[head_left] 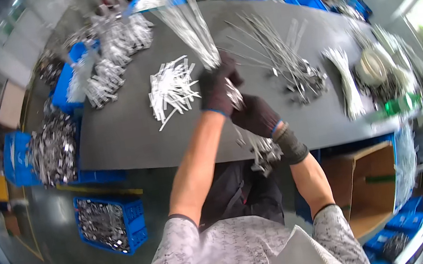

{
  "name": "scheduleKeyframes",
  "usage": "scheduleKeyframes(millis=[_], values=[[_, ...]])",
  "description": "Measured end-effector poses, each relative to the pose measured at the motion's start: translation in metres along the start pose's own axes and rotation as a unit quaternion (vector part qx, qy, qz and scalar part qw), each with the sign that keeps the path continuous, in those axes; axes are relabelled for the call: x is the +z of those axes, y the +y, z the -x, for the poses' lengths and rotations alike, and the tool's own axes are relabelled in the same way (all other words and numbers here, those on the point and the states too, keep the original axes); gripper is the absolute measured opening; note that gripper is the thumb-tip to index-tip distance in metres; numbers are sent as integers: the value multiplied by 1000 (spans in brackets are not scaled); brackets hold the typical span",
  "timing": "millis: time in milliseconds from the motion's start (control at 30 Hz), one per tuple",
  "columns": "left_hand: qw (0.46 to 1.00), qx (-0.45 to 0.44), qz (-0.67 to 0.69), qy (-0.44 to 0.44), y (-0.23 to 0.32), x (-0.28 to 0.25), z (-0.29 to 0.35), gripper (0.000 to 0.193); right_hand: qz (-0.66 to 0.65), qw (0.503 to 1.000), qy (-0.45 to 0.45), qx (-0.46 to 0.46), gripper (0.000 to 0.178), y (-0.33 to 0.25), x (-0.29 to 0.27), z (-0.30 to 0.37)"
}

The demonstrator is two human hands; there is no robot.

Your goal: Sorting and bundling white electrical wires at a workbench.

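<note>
Metal strip bundle (189,25) clamped between left hand (218,89), right hand (254,116) fingers.

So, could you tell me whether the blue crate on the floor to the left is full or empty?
Filled, though not heaped: the blue crate holds a layer of small shiny metal parts covering its bottom, with its rim showing above them.

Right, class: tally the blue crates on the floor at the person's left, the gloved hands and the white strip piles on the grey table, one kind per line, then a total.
Blue crates of metal parts on the floor, left: 2
Gloved hands gripping the bundle of metal rods: 2, left hand, right hand
Piles of white strips: 1
Total: 5
</note>
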State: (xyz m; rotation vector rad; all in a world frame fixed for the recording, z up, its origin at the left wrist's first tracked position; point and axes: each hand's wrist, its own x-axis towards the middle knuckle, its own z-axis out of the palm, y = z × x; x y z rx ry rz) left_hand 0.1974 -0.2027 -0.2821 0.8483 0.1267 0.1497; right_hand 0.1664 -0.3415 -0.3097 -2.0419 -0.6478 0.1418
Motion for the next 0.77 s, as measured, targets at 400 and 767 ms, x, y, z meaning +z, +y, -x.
scheduleKeyframes(millis=[400,767], values=[[923,124,-235,279,-6,12,-19,18,20,894,367,255,31,167,-68,135],[943,169,-249,143,-36,32,-56,16,334,741,350,465,38,384,-246,216]])
